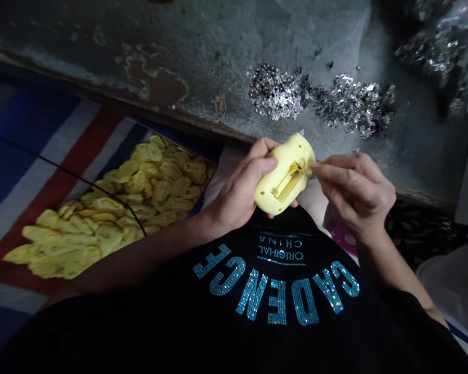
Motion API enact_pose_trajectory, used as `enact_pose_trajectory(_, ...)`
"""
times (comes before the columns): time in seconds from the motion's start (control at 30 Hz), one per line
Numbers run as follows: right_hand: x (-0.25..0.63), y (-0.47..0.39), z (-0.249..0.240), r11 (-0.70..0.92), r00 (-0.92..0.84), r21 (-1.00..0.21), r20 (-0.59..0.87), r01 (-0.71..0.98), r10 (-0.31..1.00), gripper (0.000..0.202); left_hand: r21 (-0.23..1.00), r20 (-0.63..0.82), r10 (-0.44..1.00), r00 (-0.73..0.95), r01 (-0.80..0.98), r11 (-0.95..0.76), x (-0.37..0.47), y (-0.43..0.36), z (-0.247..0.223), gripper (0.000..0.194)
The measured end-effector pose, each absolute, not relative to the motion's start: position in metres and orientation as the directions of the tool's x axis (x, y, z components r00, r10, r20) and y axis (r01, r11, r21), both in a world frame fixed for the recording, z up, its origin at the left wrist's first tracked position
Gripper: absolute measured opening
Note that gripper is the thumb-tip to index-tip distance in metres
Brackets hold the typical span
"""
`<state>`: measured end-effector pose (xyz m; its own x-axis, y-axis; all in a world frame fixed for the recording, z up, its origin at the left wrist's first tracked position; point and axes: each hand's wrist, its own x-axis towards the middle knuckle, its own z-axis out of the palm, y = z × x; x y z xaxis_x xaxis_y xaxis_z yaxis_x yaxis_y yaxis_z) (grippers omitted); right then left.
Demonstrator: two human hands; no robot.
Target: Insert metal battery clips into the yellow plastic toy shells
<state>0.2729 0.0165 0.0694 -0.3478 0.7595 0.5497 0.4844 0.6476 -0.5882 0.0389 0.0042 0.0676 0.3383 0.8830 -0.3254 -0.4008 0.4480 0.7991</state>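
A pale yellow plastic casing [271, 195] is held in front of my chest, with a rectangular battery slot and small screw holes facing up. My left hand [239, 189] wraps round its left side, the thumb on its upper edge. Beside its right edge, my right hand [354, 189] has thumb and forefinger pinched together by the slot's upper end; whatever is between them is too small to make out. Metal contacts show inside the slot.
Piles of small shiny metal pieces [276, 92] lie on the worn grey table [218, 47] ahead. A clear bag [437, 52] of metal parts is at upper right. Many yellow casings [140, 192] lie on a striped sheet [70, 140] at left, crossed by a black cord.
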Motion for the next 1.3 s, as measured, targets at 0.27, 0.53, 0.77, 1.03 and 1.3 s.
enact_pose_trajectory(0.27,0.280,0.051,0.066,0.458,-0.516,-0.766,0.195,0.452,0.834,0.067,0.929,-0.201,0.932,0.302,-0.242,0.279,0.038,0.000,0.065,0.020)
enact_pose_trajectory(0.53,0.272,0.041,0.031,0.510,-0.399,-0.758,0.355,0.407,0.845,0.070,0.969,0.110,0.936,0.336,0.174,-0.176,0.041,-0.001,0.064,0.019)
enact_pose_trajectory(0.77,0.271,0.024,-0.016,0.654,-0.012,-0.681,0.690,0.329,0.724,0.083,0.903,0.350,0.839,0.417,0.086,-0.420,0.033,-0.003,0.047,0.085)
enact_pose_trajectory(1.03,0.273,0.016,-0.006,0.612,-0.054,-0.522,0.733,0.594,0.678,0.076,0.658,0.682,0.635,0.364,0.074,-0.750,0.041,0.006,0.036,0.077)
enact_pose_trajectory(1.3,0.260,0.008,-0.002,0.533,0.015,-0.729,0.596,0.430,0.803,0.065,0.715,0.650,0.673,0.353,0.014,-0.699,0.031,0.010,0.027,0.082)
